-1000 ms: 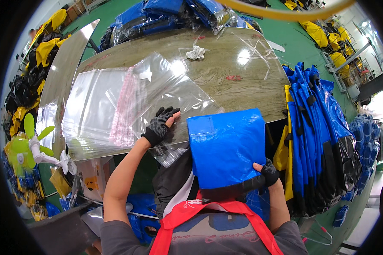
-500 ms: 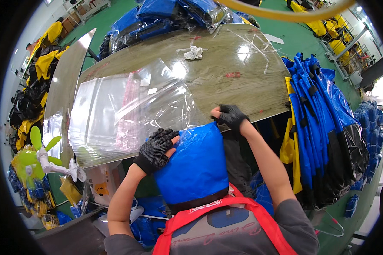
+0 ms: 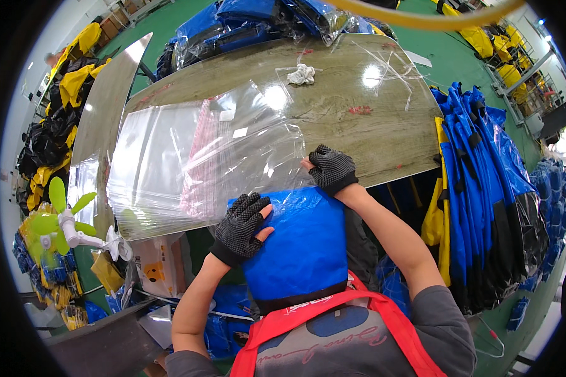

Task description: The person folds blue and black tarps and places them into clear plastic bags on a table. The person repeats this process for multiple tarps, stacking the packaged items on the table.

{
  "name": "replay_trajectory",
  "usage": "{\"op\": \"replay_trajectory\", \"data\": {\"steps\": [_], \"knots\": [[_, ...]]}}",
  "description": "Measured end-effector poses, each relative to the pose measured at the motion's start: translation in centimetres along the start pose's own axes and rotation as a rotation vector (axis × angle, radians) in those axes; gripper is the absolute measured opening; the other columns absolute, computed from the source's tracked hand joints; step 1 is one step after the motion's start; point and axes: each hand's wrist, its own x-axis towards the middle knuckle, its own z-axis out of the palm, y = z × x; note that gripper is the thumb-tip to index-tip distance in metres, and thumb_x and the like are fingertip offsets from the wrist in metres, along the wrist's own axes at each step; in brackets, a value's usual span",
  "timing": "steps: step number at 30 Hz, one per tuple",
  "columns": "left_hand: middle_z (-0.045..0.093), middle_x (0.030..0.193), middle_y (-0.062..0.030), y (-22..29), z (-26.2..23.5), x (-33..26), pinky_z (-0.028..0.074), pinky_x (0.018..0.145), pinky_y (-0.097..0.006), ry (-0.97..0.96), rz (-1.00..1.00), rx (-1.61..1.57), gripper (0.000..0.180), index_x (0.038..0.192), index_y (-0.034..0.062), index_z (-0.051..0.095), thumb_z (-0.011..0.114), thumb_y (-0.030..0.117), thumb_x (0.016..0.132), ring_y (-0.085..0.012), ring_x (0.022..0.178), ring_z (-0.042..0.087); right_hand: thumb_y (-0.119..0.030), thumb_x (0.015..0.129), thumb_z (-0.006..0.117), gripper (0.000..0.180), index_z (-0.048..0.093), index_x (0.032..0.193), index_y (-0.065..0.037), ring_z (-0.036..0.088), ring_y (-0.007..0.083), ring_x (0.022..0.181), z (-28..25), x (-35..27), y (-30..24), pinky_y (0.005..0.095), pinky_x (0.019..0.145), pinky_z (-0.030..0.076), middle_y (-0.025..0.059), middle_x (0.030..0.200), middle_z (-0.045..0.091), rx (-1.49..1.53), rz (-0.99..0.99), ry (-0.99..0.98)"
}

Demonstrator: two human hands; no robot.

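My left hand (image 3: 242, 227) now lies flat on the folded blue garment (image 3: 295, 245) at the table's (image 3: 383, 147) near edge. My right hand (image 3: 331, 168) has moved up, gripping the clear plastic bag's (image 3: 195, 157) mouth; bagging looks underway.

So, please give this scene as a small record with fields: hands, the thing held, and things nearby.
left hand: gloved, flat on blue folded garment
right hand: gloved, at the garment's top edge, on clear plastic bag
surface: wooden table
on table: white rag
right side: hanging blue garments
left side: small green fan
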Motion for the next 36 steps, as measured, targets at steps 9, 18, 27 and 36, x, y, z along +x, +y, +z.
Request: {"op": "replay_trajectory", "data": {"steps": [9, 18, 27, 36], "knots": [[0.059, 0.124, -0.0170, 0.8, 0.0, -1.6, 0.036, 0.106, -0.049, 0.093, 0.041, -0.065, 0.041, 0.119, 0.0075, 0.060, 0.069, 0.022, 0.082, -0.0378, 0.121, 0.051, -0.037, 0.096, 0.053, 0.032, 0.062, 0.105, -0.008, 0.051, 0.0094, 0.082, -3.4, -2.3, 1.8, 0.0257, 0.074, 0.043, -0.0003, 0.087, 0.054, 0.965, 0.512, -0.571], [0.056, 0.128, -0.0191, 1.1, 0.6, -2.0, 0.032, 0.109, -0.051, 0.163, -0.007, -0.022, 0.049, 0.125, 0.0056, 0.056, 0.069, 0.023, 0.082, -0.0389, 0.125, 0.048, -0.027, 0.092, 0.060, 0.019, 0.061, 0.097, -0.008, 0.051, 0.0084, 0.081, -3.3, -3.7, 0.1, 0.0234, 0.072, 0.043, 0.0000, 0.083, 0.057, 0.842, 0.549, -0.446], [0.057, 0.126, -0.0200, 0.6, 0.7, -2.9, 0.031, 0.110, -0.052, 0.166, -0.008, -0.047, 0.048, 0.124, 0.0046, 0.056, 0.068, 0.025, 0.083, -0.0391, 0.124, 0.048, -0.036, 0.090, 0.064, 0.049, 0.054, 0.123, -0.001, 0.059, 0.0146, 0.093, -6.6, -5.5, 0.0, 0.0271, 0.081, 0.049, 0.0083, 0.108, 0.063, 1.141, 0.624, -0.468], [0.050, 0.136, -0.0205, 1.2, 0.8, -3.7, 0.029, 0.110, -0.050, 0.238, -0.134, -0.017, 0.052, 0.131, 0.0030, 0.053, 0.066, 0.024, 0.085, -0.0418, 0.133, 0.039, -0.031, 0.074, 0.082, 0.047, 0.066, 0.102, 0.002, 0.063, 0.0138, 0.082, -4.5, -6.8, -1.1, 0.0271, 0.075, 0.051, 0.0095, 0.088, 0.069, 0.613, 0.507, -0.232]]}}
